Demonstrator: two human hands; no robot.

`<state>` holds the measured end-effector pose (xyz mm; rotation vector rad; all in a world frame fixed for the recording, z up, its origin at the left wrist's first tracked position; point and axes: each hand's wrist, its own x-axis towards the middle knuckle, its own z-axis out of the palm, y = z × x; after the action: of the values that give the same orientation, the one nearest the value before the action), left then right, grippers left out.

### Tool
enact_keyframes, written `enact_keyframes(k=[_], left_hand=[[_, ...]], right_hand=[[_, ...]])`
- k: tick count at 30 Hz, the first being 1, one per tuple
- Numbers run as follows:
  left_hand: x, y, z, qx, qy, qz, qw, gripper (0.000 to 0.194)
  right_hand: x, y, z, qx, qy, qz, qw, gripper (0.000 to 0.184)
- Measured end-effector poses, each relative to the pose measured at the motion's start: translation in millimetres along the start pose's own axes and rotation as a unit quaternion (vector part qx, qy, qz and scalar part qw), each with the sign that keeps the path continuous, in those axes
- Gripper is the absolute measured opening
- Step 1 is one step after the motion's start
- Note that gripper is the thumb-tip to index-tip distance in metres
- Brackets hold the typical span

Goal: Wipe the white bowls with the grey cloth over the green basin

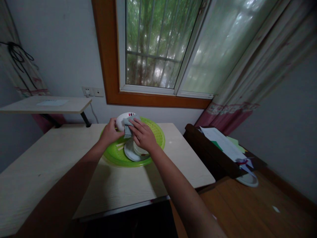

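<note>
The green basket (160, 134) sat on the table (61, 155), with a plate (130, 152), another dish (140, 151) and chopsticks (120, 145) inside it. Above the basket, the left hand (110, 133) gripped a white bowl (120, 121) by its edge. Over the basket too, the right hand's fingers pressed a grey cloth (127, 131) against that bowl.

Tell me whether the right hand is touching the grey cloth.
Touching. In the head view, the right hand has its fingers laid over the grey cloth, which lies against the white bowl.
</note>
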<state>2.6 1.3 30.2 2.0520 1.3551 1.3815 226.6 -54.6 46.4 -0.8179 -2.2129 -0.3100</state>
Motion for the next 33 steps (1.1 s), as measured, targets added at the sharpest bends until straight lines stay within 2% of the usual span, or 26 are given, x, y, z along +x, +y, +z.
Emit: enact_keyframes(k=[5, 9, 15, 17, 26, 33], left_hand=[[1, -8, 0.5, -0.006, 0.029, -0.02, 0.999, 0.068], [-1, -8, 0.0, 0.005, 0.014, -0.019, 1.0, 0.071], [-3, -7, 2.1, 0.019, -0.001, -0.012, 1.0, 0.073], [-3, -6, 2.2, 0.019, -0.009, -0.005, 1.0, 0.074], [-4, -2, 0.9, -0.008, -0.023, -0.005, 1.0, 0.073], [-5, -4, 2.1, -0.034, -0.051, 0.029, 0.998, 0.072]], right_hand=[[-5, 12, 11, 0.017, 0.055, 0.102, 0.993, 0.057], [-6, 18, 16, 0.043, 0.069, 0.167, 0.983, 0.06], [-7, 20, 22, 0.062, 0.031, 0.178, 0.982, 0.091], [-7, 21, 23, 0.061, 0.029, 0.187, 0.98, 0.096], [-5, 19, 20, 0.082, 0.048, 0.185, 0.978, 0.093], [-6, 23, 21, 0.113, 0.081, 0.17, 0.976, 0.09]])
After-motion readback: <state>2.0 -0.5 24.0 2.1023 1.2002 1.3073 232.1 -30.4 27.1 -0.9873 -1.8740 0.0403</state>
